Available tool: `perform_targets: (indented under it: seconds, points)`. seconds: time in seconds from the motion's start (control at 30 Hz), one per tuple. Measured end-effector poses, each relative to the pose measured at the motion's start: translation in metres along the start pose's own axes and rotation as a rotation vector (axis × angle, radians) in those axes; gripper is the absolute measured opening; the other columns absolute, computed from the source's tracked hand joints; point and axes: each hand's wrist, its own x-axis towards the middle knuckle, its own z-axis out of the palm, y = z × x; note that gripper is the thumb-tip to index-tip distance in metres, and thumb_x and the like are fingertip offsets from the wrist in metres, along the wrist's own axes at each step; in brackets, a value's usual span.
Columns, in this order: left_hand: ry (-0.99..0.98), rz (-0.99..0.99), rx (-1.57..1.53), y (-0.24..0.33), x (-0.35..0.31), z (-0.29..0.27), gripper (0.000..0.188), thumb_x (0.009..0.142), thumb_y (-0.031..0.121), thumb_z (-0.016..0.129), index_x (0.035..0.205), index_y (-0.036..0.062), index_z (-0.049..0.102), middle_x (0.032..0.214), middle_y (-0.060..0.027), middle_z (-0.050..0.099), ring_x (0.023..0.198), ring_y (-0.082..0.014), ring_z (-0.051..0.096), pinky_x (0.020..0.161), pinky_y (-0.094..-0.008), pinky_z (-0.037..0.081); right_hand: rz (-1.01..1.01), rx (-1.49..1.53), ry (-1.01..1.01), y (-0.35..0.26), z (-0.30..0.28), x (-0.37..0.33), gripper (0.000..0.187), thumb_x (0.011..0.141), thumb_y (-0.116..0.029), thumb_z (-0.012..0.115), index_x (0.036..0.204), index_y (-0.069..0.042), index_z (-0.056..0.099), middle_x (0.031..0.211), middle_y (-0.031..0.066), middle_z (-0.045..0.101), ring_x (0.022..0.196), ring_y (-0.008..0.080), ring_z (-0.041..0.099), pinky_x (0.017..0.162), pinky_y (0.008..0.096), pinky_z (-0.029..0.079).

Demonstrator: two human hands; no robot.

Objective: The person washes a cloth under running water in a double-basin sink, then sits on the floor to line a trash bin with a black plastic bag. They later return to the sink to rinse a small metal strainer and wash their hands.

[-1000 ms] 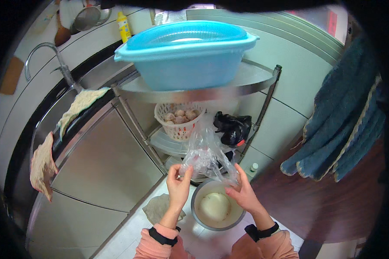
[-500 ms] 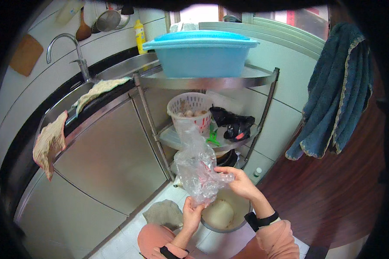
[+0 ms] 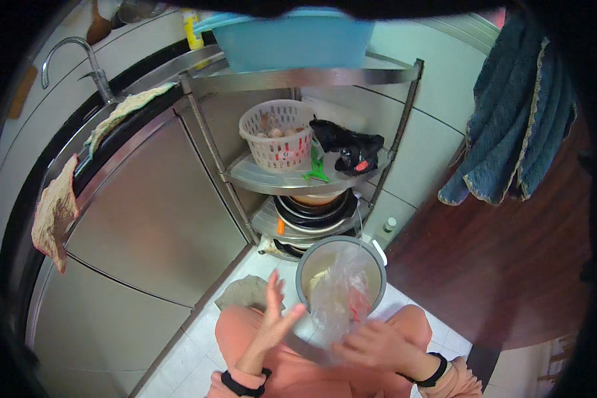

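A crumpled clear plastic bag (image 3: pixel 338 288) with some red on it spreads over the opening of a grey bucket (image 3: pixel 303 265) standing on the floor before me. My right hand (image 3: pixel 378 346), smeared by motion, is closed at the bag's near end; the exact grip is blurred. To the left of the bag, my left hand (image 3: pixel 276 323) is empty, its thumb and fingers spread apart. Something pale lies inside the bucket, partly hidden by the bag. Below both hands are my knees in pinkish clothing.
Ahead stands a corner rack (image 3: pixel 252 174) holding a blue tub (image 3: pixel 292 43), a white basket (image 3: pixel 278 152), a black plastic bag (image 3: pixel 351 142), a green peeler (image 3: pixel 317 169) and stacked pans (image 3: pixel 318 212). A grey cloth (image 3: pixel 242 292) lies on the floor. Blue towels (image 3: pixel 511 126) hang at right.
My left hand has let go of the plastic bag and opened. The bag has come down over the bucket, with my right hand moving nearer to me. The view has tipped downward.
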Motion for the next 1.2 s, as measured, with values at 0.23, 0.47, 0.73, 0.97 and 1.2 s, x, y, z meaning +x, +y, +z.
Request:
perform_targets:
  seconds: [0.23, 0.47, 0.73, 0.97, 1.2]
  points:
    - [-0.266, -0.096, 0.715, 0.014, 0.086, 0.025, 0.041, 0.077, 0.009, 0.067, 0.116, 0.0077, 0.058, 0.091, -0.0103, 0.065, 0.08, -0.0233, 0.063, 0.075, -0.0335, 0.05, -0.052, 0.162, -0.155, -0.032, 0.019, -0.017, 0.029, 0.073, -0.013, 0.054, 0.1, -0.004, 0.058, 0.09, 0.0041, 0.057, 0.08, 0.0156, 0.056, 0.069, 0.0301, 0.043]
    - [0.633, 0.801, 0.205, 0.081, 0.063, -0.015, 0.011, 0.08, 0.001, 0.065, 0.088, 0.0063, 0.059, 0.081, -0.0035, 0.059, 0.069, -0.0164, 0.054, 0.065, -0.0262, 0.045, 0.76, -0.493, -0.067, 0.029, -0.055, -0.055, 0.048, 0.071, -0.021, 0.066, 0.114, -0.001, 0.056, 0.121, 0.0187, 0.052, 0.084, 0.0296, 0.053, 0.08, 0.0438, 0.041]
    - [-0.231, -0.075, 0.983, 0.009, 0.019, -0.057, 0.016, 0.071, 0.013, 0.066, 0.083, 0.0058, 0.057, 0.076, -0.0135, 0.061, 0.075, -0.0351, 0.06, 0.065, -0.0394, 0.047, 0.615, -0.125, -0.264, 0.021, 0.043, -0.102, 0.03, 0.08, -0.026, 0.057, 0.098, -0.003, 0.064, 0.12, 0.0217, 0.055, 0.088, 0.0309, 0.059, 0.08, 0.0451, 0.042]
    - [-0.174, -0.163, 0.315, 0.009, 0.026, -0.033, 0.025, 0.088, 0.024, 0.055, 0.081, 0.0008, 0.057, 0.066, -0.002, 0.053, 0.06, -0.0122, 0.047, 0.055, -0.0287, 0.039, 1.018, -0.121, -0.401, 0.042, 0.007, -0.067, 0.033, 0.077, -0.019, 0.064, 0.1, 0.004, 0.058, 0.109, 0.0169, 0.059, 0.09, 0.03, 0.056, 0.084, 0.0403, 0.037]
    - [-0.058, 0.123, 0.352, 0.037, 0.007, -0.012, 0.028, 0.09, 0.019, 0.048, 0.103, -0.0032, 0.059, 0.076, -0.0132, 0.06, 0.067, -0.0238, 0.057, 0.062, -0.035, 0.045, 0.97, -0.117, 0.164, 0.033, -0.013, -0.068, 0.048, 0.073, -0.018, 0.071, 0.113, 0.0, 0.054, 0.103, 0.0144, 0.06, 0.088, 0.0291, 0.055, 0.078, 0.0395, 0.039]
